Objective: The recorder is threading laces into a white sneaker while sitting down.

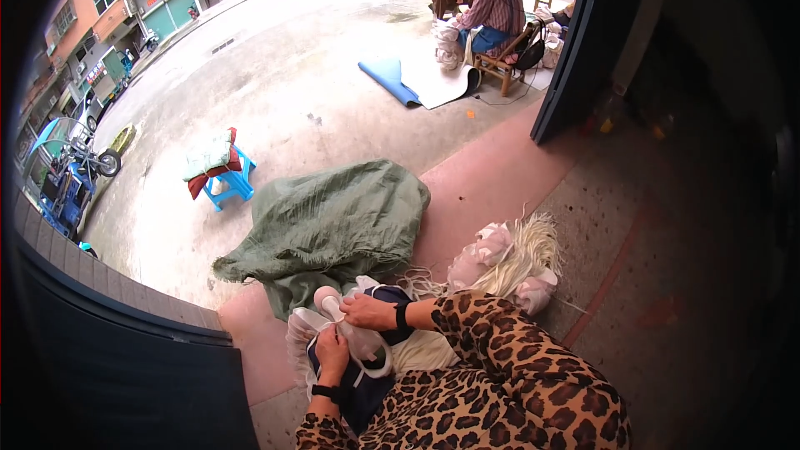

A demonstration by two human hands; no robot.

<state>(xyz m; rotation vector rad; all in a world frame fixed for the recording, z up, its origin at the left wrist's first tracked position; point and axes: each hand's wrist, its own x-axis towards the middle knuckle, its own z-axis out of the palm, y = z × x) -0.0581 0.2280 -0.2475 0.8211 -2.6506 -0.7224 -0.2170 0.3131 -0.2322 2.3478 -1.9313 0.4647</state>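
Around the work, I see a crumpled grey-green sack [342, 212] heaped just beyond the hands, covering the near part of the doorway and taking up the space directly ahead. To its right, on the floor, a bundle of pale pink cloth [479, 258] lies against a mass of cream strands [535, 248], with loose strings trailing out. A dark door [571, 42] closes off my view at right, and a dark panel [125, 358] does the same at lower left. Past the sack stands 1 blue stool [229, 190] with a pale green and red cushion [212, 160] on top. Farther out, a blue and white mat [390, 82] lies partly curled on the ground, near 2 people, 1 of them on a bamboo chair [500, 71]. A blue three-wheeler [71, 187] is parked at far left.

My main interest, a pale mesh piece [364, 343], is over the wearer's lap, on dark cloth [375, 392]. It looks whitish, thin and partly see-through, with a smooth, rounded pinkish end [323, 295] at its top. The right hand [371, 313] has its fingers closed on it just below that end; the left hand [333, 354] pinches its near side, though the exact fingertip contact is too small for me to tell.
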